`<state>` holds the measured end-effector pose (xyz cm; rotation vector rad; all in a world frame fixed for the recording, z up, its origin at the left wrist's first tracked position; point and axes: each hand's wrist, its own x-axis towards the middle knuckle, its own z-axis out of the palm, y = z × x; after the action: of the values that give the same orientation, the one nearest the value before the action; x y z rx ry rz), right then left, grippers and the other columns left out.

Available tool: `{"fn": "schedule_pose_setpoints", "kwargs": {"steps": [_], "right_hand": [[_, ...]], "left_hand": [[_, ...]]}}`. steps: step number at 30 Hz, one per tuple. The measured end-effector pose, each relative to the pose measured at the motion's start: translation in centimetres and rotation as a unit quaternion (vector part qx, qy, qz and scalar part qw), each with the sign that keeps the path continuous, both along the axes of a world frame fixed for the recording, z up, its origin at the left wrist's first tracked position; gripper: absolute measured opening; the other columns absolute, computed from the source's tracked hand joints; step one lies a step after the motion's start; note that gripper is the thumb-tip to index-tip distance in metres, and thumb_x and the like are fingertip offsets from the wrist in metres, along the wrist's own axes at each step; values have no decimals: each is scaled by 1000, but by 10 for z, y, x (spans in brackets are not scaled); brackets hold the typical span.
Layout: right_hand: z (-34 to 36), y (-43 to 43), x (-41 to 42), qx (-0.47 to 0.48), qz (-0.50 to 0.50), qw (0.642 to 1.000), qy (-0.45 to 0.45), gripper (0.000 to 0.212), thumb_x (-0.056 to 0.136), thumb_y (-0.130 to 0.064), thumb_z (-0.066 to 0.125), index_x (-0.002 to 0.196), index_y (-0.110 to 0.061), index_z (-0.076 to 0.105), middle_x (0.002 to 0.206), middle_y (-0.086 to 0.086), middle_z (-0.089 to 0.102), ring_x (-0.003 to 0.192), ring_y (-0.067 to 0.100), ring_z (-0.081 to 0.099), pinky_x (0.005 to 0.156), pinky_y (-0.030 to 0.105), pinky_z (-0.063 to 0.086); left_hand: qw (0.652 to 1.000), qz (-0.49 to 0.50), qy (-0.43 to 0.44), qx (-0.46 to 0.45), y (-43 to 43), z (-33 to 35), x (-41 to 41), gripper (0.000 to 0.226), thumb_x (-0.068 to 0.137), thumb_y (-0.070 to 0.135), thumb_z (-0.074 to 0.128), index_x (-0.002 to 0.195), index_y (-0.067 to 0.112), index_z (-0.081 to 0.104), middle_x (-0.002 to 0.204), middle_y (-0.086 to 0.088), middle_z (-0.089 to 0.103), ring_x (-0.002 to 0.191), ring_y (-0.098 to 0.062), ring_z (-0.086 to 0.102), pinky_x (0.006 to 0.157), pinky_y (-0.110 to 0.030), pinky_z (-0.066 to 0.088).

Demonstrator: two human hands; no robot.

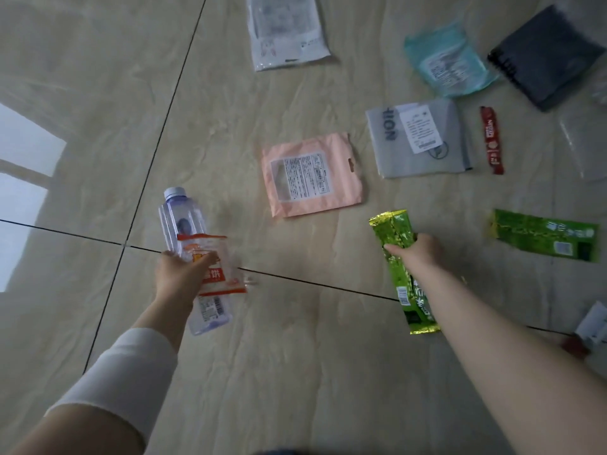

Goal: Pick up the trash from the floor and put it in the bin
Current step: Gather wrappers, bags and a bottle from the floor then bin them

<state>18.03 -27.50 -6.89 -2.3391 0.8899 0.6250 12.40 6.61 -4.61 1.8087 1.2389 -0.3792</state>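
Nearest the camera, the left hand [179,272] has its fingers wrapped around a clear plastic bottle [185,221] and an orange-and-clear wrapper [213,267] together, the wrapper pressed flat against the bottle's side. The right hand [417,249] has its fingers closed around the middle of a shiny green packet [395,238], which hangs long at both ends.

Taking the pink pouch [312,174] as the landmark: the bottle sits to its left and nearer, the held green packet to its right and nearer. A second green packet [542,234] lies on the floor [295,356] well to the right of the pouch. Just right of the pouch lies a grey bag [417,139], with a red sachet [491,139] beside that. Beyond the pouch lie a clear printed bag [285,31], a teal pouch [446,60] and a dark bag [551,57].

No bin is visible. Both hands look full, so the sensible step is probably to carry this load to the bin before reaching again. The wrapper seems the likeliest to slip, held only by pressure against smooth plastic, so the thumb should stay firmly over it. Squeezing the green packet at its centre should stop it sliding out.
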Motion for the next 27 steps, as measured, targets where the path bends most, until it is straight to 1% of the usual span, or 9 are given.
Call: {"fn": "schedule_pose_setpoints", "kwargs": {"steps": [2,4,7,12,14,16,19,24,27], "right_hand": [[32,-5,-9,25,-5,1000,6,32,73,-28,78,93,-4,71,96,19,73,86,30,67,71,31,49],[70,-12,-13,45,-10,999,17,29,75,-28,76,94,-7,70,96,16,73,79,25,63,67,26,43],[128,-25,-8,55,-7,998,30,31,78,-27,73,100,-7,65,103,15,70,89,28,62,70,26,42],[218,-40,18,65,-2,996,56,38,79,-26,72,109,-5,59,110,16,66,97,30,61,76,31,45],[246,-45,31,72,-14,995,73,36,80,-26,72,106,-4,59,108,17,66,91,28,60,74,30,44],[258,-50,45,73,-31,993,87,36,80,-26,71,104,-2,61,105,17,67,89,27,60,75,31,45],[258,-53,68,60,-34,992,106,32,81,-27,70,100,-2,62,94,14,66,81,25,57,74,31,44],[238,-44,91,63,-62,990,113,31,83,-26,68,101,-2,61,91,13,62,75,22,54,70,29,41],[226,-39,100,73,-87,987,114,38,82,-26,68,109,-2,60,103,16,65,88,29,59,73,29,42]], "left_hand": [[1000,1,-2,-26,-7,30,-5,54,76,15,74,122,0,48,102,-18,67,60,-16,62,45,-25,45],[999,-11,6,-47,-14,65,-8,63,76,13,74,127,3,37,98,-14,62,63,-15,61,46,-26,46],[994,-63,29,-84,-27,119,-5,71,76,11,75,131,10,30,90,-7,58,67,-17,63,48,-28,49],[982,-150,37,-105,-51,193,27,65,73,12,77,124,12,37,104,-12,64,82,-30,68,78,-52,57],[977,-188,31,-93,-58,211,50,51,71,15,78,112,9,48,97,-12,67,77,-27,69,75,-48,59],[973,-212,28,-86,-64,218,80,37,70,16,78,96,13,51,89,-7,67,69,-19,66,62,-36,57],[966,-240,37,-91,-69,211,128,45,71,16,77,102,14,45,81,4,61,68,-12,63,56,-27,51],[946,-307,71,-71,-67,184,174,63,69,11,78,121,2,43,115,-18,58,94,-29,60,77,-38,52],[919,-373,120,-37,-67,173,188,76,69,20,78,132,5,38,131,-17,44,120,-33,47,99,-46,46]]}}
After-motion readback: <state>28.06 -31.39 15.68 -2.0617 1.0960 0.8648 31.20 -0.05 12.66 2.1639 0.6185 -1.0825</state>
